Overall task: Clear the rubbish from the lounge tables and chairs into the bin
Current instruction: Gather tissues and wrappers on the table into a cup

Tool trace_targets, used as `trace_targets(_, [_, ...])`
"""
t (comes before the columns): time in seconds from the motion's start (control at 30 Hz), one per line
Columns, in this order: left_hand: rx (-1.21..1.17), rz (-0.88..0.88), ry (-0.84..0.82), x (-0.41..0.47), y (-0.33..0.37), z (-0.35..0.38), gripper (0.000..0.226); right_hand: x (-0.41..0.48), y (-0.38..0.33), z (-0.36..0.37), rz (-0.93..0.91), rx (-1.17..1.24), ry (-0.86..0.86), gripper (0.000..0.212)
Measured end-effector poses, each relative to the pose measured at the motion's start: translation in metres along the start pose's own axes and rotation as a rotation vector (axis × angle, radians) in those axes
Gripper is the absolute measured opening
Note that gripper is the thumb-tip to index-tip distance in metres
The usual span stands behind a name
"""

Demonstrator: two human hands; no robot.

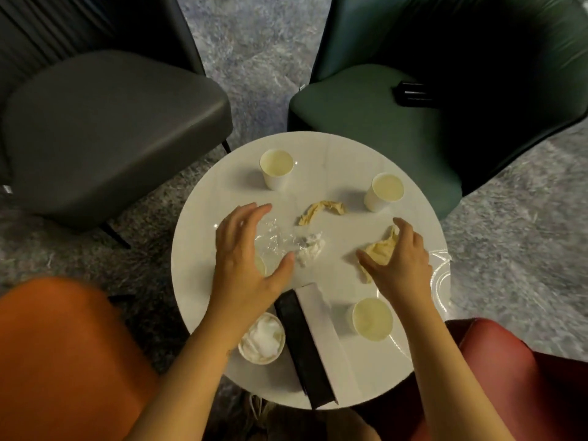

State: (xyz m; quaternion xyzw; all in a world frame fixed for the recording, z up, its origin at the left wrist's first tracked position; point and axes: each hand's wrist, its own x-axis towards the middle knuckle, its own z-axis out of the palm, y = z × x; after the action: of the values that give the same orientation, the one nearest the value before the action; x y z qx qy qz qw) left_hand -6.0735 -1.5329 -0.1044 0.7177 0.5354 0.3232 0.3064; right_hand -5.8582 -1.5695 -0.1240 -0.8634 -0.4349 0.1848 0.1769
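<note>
On the round white table lie a crumpled clear plastic wrap, a white tissue wad and two crumpled beige napkins. My left hand hovers spread over the plastic wrap, fingers extended, holding nothing. My right hand is over the nearer beige napkin, thumb and fingers closing around it. Paper cups stand at the back left, back right and front right. A small cup stuffed with white tissue sits at the front left.
A black and white box lies across the table's near side. Around the table stand a grey chair, a green chair with a black object on its seat, an orange chair and a red chair. No bin is in view.
</note>
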Motion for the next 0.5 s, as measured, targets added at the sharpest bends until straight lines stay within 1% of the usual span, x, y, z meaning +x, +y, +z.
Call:
trace_targets(0.1, [0.1, -0.036, -0.116, 0.03, 0.011, 0.03, 0.064, 0.03, 0.029, 0.002, 0.036, -0.098, -0.113, 0.085])
trace_targets(0.2, [0.311, -0.138, -0.246, 0.053, 0.012, 0.067, 0.065, 0.059, 0.055, 0.012, 0.005, -0.171, -0.232, 0.085])
trace_targets(0.33, [0.416, -0.406, -0.408, 0.07, 0.005, 0.103, 0.063, 0.082, 0.075, 0.032, -0.083, -0.2, -0.315, 0.086])
trace_targets(0.5, [0.467, -0.686, -0.51, 0.076, -0.011, 0.13, 0.068, 0.09, 0.088, 0.058, -0.244, -0.165, -0.326, 0.07])
